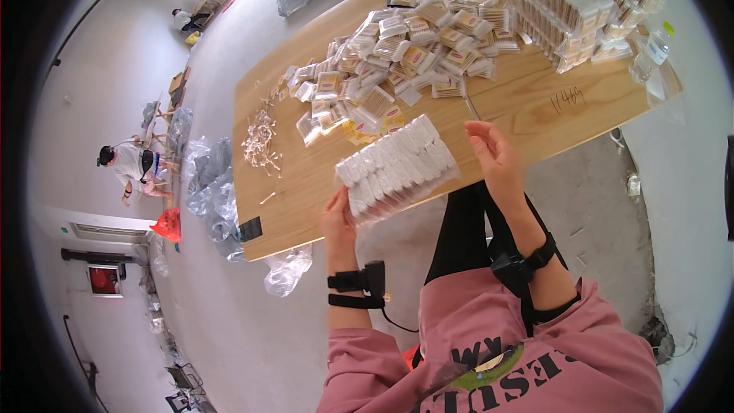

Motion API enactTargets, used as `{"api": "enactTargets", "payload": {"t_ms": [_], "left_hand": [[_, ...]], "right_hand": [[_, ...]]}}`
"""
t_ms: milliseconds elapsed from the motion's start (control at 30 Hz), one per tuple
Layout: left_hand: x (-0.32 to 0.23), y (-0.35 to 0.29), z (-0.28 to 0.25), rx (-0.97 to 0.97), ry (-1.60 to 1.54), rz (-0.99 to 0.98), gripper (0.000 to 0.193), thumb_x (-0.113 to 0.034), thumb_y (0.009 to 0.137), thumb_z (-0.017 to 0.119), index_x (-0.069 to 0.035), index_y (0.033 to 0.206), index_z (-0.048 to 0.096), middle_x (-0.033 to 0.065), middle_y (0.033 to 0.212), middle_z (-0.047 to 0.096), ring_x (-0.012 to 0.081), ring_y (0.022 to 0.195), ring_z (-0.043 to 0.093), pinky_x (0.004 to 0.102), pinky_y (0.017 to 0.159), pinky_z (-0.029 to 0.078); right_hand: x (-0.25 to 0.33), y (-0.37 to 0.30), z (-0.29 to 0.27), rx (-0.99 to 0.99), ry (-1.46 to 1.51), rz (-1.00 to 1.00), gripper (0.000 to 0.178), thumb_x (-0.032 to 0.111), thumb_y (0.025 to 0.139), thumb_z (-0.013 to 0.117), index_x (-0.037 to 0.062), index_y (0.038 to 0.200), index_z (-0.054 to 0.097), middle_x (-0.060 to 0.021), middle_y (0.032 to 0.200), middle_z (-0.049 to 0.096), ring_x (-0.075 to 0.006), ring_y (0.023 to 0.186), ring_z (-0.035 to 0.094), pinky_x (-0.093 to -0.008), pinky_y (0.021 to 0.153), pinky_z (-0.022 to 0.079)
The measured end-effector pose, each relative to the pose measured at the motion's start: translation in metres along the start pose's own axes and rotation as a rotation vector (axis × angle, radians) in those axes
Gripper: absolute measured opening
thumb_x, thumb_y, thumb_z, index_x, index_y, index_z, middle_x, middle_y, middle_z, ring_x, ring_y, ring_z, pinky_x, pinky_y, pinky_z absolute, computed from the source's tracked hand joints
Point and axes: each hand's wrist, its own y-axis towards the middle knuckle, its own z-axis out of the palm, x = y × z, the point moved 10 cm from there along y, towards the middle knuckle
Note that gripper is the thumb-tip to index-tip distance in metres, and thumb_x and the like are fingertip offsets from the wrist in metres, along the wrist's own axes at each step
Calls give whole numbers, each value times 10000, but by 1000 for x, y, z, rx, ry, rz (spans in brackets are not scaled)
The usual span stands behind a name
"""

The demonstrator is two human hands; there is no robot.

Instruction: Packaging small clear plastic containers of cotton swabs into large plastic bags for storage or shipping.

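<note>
"What do the hands hold?"

"The left hand (337, 218) grips the left end of a block (397, 168) over the table's (527, 115) near edge: two rows of puffy white bundles in crinkly clear plastic. Its fingers are partly hidden. The right hand (495, 159) — fingers loosely parted, unclosed — hangs right of it, apart."

"And beyond?"

"Heaped small, shiny packets (413, 50) containing cotton swabs; loose swabs (261, 140) lie left."

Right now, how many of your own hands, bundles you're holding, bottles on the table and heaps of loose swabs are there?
Bare left hand and bare right hand: 2
White, block-shaped bundle in clear plastic: 1
Clear plastic bottle: 1
Heap of loose white-tipped swabs: 1
Total: 5
</note>
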Motion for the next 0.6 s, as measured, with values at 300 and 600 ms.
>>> {"api": "enactTargets", "payload": {"t_ms": [300, 600], "left_hand": [[17, -34, 34, -95, 107, 91, 187, -68, 840, 637, 56, 979, 644, 85, 891, 661, 123, 792, 619, 206, 684, 488], [13, -45, 36, -187, 318, 146, 185, -99, 846, 637, 44, 961, 664, 33, 822, 661, 68, 683, 576, 178, 596, 431]], "right_hand": [[25, -7, 110, 577, -986, -771, 511, 355, 907, 474, 20, 1289, 422, -123, 1353, 426, -243, 1293, 344, -416, 1089, 218], [-8, -4, 101, 643, -1325, -679, 724, 548, 905, 301, -8, 1370, 298, -137, 1446, 281, -234, 1355, 228, -422, 1113, 131]]}}
